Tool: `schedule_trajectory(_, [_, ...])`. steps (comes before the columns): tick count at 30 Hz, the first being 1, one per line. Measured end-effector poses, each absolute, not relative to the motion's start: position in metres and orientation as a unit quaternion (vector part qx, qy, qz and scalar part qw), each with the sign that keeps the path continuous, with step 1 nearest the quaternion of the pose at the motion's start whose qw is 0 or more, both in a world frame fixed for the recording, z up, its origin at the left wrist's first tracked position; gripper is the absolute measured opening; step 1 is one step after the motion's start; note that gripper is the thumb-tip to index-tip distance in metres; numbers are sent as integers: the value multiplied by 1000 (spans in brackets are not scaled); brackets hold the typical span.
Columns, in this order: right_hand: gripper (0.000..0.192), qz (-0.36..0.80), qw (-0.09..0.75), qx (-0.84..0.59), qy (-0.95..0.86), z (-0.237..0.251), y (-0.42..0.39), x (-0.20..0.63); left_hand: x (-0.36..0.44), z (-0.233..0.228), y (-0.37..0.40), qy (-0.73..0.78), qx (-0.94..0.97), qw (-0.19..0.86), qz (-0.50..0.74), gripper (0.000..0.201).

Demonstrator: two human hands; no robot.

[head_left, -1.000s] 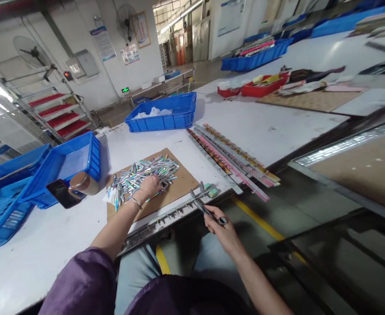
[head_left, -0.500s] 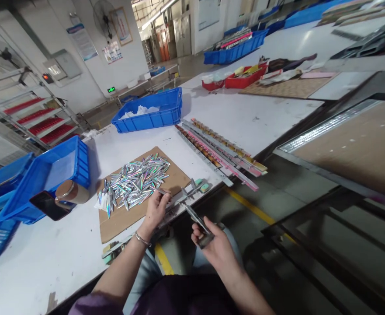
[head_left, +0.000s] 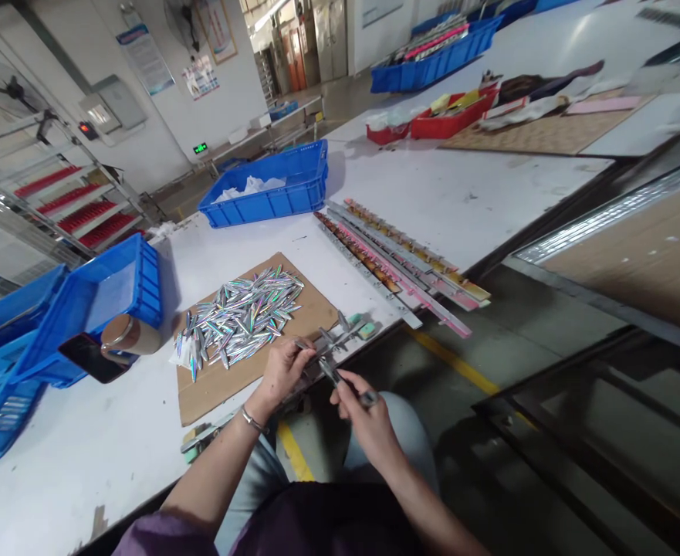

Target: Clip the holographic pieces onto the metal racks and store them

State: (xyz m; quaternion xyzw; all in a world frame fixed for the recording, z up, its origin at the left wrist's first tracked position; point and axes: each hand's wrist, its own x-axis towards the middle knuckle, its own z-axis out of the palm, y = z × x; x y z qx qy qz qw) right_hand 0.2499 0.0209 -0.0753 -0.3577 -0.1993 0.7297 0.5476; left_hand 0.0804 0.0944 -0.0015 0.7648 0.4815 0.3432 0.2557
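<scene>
My left hand (head_left: 283, 371) is closed at the fingertips on a slim silvery lure-shaped piece (head_left: 302, 344), held over a narrow metal bar (head_left: 348, 337) along the table's front edge. My right hand (head_left: 366, 413) is wrapped round a dark metal hand tool (head_left: 329, 371) of a kind I cannot make out. Its front end meets the bar beside my left fingertips; the exact contact is hidden. Farther along the bar, similar grey pieces stick up near a green block (head_left: 367, 330). A heap of shiny, iridescent lure-shaped pieces (head_left: 247, 309) lies on a cardboard sheet (head_left: 212, 398) left of my hands.
Several long racks with pink and yellow strips (head_left: 397, 266) lie to the right, overhanging the table edge. A blue crate (head_left: 270, 202) stands behind the heap, another blue crate (head_left: 143, 278) at left. Beside that are a mug (head_left: 137, 337) and a phone (head_left: 93, 359).
My right hand has moved up and left, bringing the tool to the bar. My left hand has shifted right with its piece, from the heap's edge to the bar. The view has turned slightly.
</scene>
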Motion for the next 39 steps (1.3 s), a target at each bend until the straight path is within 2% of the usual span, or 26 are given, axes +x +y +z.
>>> schedule_trajectory(2, [39,666,551,-414,-287,-77,22,253,83,0,96,474,788,233,317,37])
schedule_trajectory(4, [41,648,542,-429,-320,-77,25,257,85,0,96,475,798,214,302,39])
schedule_trajectory(9, [49,738,502,-364,-267,-79,26,263,88,-3,93,473,796,204,319,39])
schedule_trajectory(11, [40,654,528,-416,-348,-79,23,267,88,-4,92,470,798,201,320,38])
schedule_trajectory(12, [36,566,532,-458,-432,-78,22,269,88,-4,92,469,798,201,320,37])
schedule_trajectory(14, [34,377,492,-502,-603,-75,22,272,88,-4,92,468,798,202,321,35])
schedule_trajectory(16, [36,305,450,-505,-671,-71,24,271,88,-4,92,464,799,200,325,34])
schedule_trajectory(20, [45,464,433,-503,-587,-65,29,261,86,-7,92,462,804,194,320,32])
schedule_trajectory(22, [51,568,476,-451,-498,-66,28,260,86,-9,91,462,806,194,316,30])
schedule_trajectory(24, [41,613,525,-411,-424,-68,27,265,86,-9,90,463,805,195,315,29])
schedule_trajectory(26, [32,535,519,-447,-494,-69,25,272,87,-10,90,472,803,195,308,28])
schedule_trajectory(30, [40,165,332,-510,-776,-69,24,282,88,-11,90,497,796,193,285,23])
schedule_trajectory(32, [44,82,277,-505,-814,-71,24,281,89,-12,90,501,796,190,282,22])
schedule_trajectory(34, [44,85,275,-506,-813,-75,24,277,90,-13,88,499,799,187,279,20])
schedule_trajectory(36, [42,157,316,-514,-782,-79,24,275,91,-13,87,506,799,186,268,18])
schedule_trajectory(39, [37,416,439,-493,-625,-85,25,272,94,-11,84,529,793,181,243,13])
